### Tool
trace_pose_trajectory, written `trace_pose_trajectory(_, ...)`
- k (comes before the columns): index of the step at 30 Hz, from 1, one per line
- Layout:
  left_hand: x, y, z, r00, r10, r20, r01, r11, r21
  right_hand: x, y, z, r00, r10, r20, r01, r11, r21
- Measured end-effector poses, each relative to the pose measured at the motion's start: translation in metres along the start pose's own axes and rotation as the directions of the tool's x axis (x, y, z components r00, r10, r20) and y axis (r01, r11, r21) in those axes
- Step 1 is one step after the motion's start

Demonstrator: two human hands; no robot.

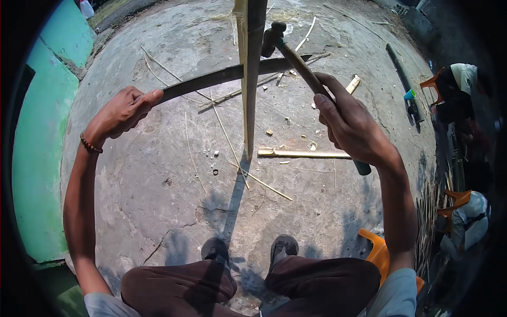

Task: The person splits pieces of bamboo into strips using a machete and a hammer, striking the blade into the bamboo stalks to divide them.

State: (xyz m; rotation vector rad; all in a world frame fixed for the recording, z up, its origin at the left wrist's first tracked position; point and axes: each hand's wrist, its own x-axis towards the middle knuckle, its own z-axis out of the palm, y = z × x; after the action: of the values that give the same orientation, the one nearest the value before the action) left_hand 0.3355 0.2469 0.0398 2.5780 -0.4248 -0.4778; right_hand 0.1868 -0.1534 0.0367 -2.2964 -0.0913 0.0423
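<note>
My left hand (121, 112) is closed around the handle end of a long machete (203, 83). Its dark blade crosses an upright length of split bamboo (254, 100), which shows a pale cut edge and a dark outer side. The bamboo covers the middle of the blade, and the tip shows on the right; how deep it sits in the wood I cannot tell. My right hand (351, 120) grips a hammer (302, 64) by its handle. The hammer head is raised beside the bamboo, above the blade's tip end and apart from the bamboo.
A split bamboo piece (303, 153) and thin strips (227, 127) lie on the concrete floor (153, 174). A dark pole (402, 79) lies at the right near a blue-green cup (410, 95). Orange chairs (376, 248) stand at right; a green wall (45, 142) is at left.
</note>
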Motion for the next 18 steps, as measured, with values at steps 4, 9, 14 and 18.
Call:
trace_pose_trajectory(4,-0.007,0.006,0.011,1.000,0.018,0.000,-0.018,1.000,0.007,-0.022,-0.010,-0.008,0.985,-0.094,-0.141,0.100,0.994,0.033)
trace_pose_trajectory(9,-0.021,0.012,0.005,0.995,0.064,0.070,-0.061,0.997,-0.039,-0.046,-0.068,-0.090,0.880,-0.267,-0.393,0.369,0.905,0.213)
trace_pose_trajectory(14,-0.032,0.021,0.001,0.997,-0.024,0.067,0.021,0.999,0.040,-0.052,-0.036,-0.041,0.948,-0.295,-0.122,0.288,0.955,-0.075)
trace_pose_trajectory(18,-0.028,0.022,0.010,0.999,0.021,0.048,-0.024,0.998,0.055,-0.053,0.000,-0.006,0.994,-0.108,0.030,0.112,0.976,-0.188)
